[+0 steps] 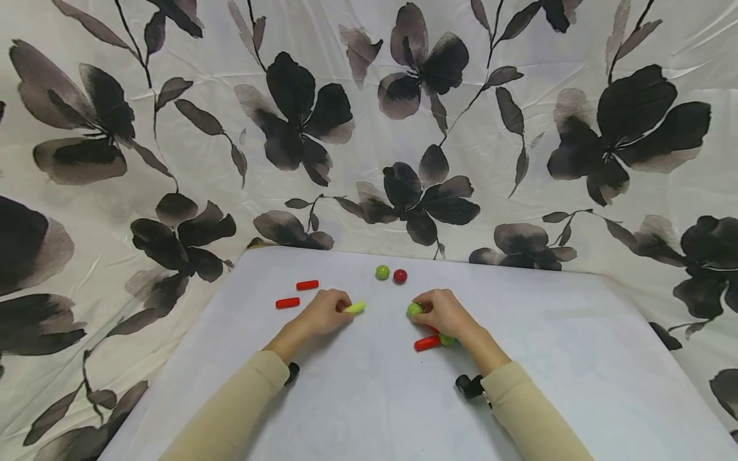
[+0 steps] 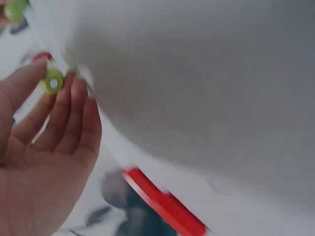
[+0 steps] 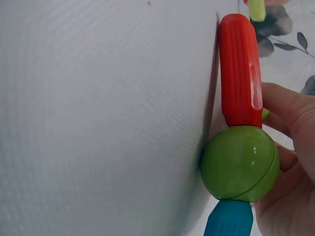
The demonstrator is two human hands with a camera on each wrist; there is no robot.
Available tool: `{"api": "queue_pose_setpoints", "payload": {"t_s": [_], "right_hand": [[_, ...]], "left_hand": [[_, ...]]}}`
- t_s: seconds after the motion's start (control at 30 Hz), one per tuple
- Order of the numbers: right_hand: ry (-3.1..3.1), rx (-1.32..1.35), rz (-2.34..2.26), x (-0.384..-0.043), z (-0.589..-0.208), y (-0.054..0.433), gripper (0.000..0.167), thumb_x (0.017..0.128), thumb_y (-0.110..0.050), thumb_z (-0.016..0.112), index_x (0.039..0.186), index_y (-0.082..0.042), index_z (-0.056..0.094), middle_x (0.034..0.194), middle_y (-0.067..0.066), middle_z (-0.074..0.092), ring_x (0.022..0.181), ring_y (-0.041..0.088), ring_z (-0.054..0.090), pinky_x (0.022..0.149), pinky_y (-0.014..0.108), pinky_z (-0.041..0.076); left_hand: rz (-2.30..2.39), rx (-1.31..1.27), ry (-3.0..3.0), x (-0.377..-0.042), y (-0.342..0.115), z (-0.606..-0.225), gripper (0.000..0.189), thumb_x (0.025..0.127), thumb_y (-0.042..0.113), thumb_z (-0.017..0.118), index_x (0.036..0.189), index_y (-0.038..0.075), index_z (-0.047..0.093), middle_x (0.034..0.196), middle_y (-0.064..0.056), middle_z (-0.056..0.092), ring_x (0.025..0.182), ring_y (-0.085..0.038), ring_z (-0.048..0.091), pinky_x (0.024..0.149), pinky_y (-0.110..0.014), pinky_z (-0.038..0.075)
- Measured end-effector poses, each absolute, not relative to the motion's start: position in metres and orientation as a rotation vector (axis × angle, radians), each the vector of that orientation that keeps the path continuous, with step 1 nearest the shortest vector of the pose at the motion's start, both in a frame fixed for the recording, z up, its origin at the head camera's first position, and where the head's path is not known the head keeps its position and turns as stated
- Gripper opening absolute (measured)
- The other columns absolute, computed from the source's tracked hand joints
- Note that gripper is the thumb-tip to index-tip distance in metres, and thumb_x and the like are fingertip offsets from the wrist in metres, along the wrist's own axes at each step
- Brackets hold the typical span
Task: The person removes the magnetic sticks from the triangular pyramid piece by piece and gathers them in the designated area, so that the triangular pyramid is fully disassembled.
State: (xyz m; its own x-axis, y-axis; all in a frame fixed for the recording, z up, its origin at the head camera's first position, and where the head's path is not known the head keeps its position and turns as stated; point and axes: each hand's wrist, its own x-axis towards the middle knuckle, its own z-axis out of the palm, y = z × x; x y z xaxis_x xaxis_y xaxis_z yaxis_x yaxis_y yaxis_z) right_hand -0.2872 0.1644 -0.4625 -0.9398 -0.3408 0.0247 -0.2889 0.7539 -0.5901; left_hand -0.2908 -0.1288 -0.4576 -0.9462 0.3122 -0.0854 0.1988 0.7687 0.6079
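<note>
My left hand (image 1: 326, 312) pinches a short yellow-green stick (image 1: 355, 307) between thumb and fingertips. In the left wrist view, the stick's round end (image 2: 51, 81) shows a pale centre. My right hand (image 1: 448, 314) grips a green ball (image 1: 414, 310) with thumb and fingers. Close below that hand, a red stick (image 1: 427, 343) meets a second green ball (image 1: 446, 340). The right wrist view shows this red stick (image 3: 240, 69) joined to the green ball (image 3: 239, 163), with a blue stick (image 3: 229, 219) on its other side. Fingers partly hide the held ball.
Two loose red sticks (image 1: 307, 285) (image 1: 287, 303) lie left of my left hand. Toward the far edge of the white table (image 1: 357, 397) sit a green ball (image 1: 382, 272) and a red ball (image 1: 400, 276). Flower-patterned cloth (image 1: 346, 128) hangs behind the table.
</note>
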Motion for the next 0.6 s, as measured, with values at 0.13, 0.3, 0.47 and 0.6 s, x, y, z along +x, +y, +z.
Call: {"api": "queue_pose_setpoints", "payload": {"t_s": [0.13,0.3,0.47,0.6], "right_hand": [[2.857,-0.522,-0.949,-0.286,-0.464,0.165,0.033,0.086,-0.010,0.082,0.118,-0.003,0.075,0.097,0.004,0.071,0.086,0.016,0.059,0.081,0.033,0.053],[2.851,-0.525,-0.945,-0.284,-0.464,0.164,0.033,0.086,-0.010,0.082,0.118,-0.004,0.075,0.095,0.003,0.071,0.084,0.015,0.059,0.078,0.031,0.053],[2.860,-0.551,-0.927,-0.284,-0.464,0.164,0.031,0.086,-0.009,0.082,0.116,-0.006,0.074,0.093,0.002,0.068,0.084,0.016,0.058,0.079,0.032,0.052],[2.864,-0.577,-0.925,-0.284,-0.462,0.165,0.031,0.086,-0.009,0.082,0.116,-0.006,0.073,0.093,0.003,0.068,0.084,0.017,0.057,0.079,0.033,0.052]], "left_hand": [[0.883,0.304,2.897,-0.301,-0.153,-0.459,0.018,0.091,0.010,0.076,0.106,0.001,0.070,0.090,-0.007,0.061,0.087,-0.022,0.055,0.085,-0.039,0.050],[0.857,0.282,2.974,-0.304,-0.173,-0.460,0.014,0.090,0.007,0.075,0.100,-0.001,0.070,0.086,-0.008,0.061,0.083,-0.024,0.056,0.079,-0.039,0.047],[0.829,0.240,2.995,-0.306,-0.180,-0.461,0.019,0.090,0.010,0.075,0.105,-0.002,0.071,0.090,-0.010,0.064,0.086,-0.026,0.058,0.082,-0.042,0.049],[0.818,0.206,2.995,-0.309,-0.184,-0.460,0.026,0.091,0.012,0.075,0.110,-0.005,0.070,0.095,-0.013,0.065,0.091,-0.029,0.059,0.087,-0.046,0.051]]}}
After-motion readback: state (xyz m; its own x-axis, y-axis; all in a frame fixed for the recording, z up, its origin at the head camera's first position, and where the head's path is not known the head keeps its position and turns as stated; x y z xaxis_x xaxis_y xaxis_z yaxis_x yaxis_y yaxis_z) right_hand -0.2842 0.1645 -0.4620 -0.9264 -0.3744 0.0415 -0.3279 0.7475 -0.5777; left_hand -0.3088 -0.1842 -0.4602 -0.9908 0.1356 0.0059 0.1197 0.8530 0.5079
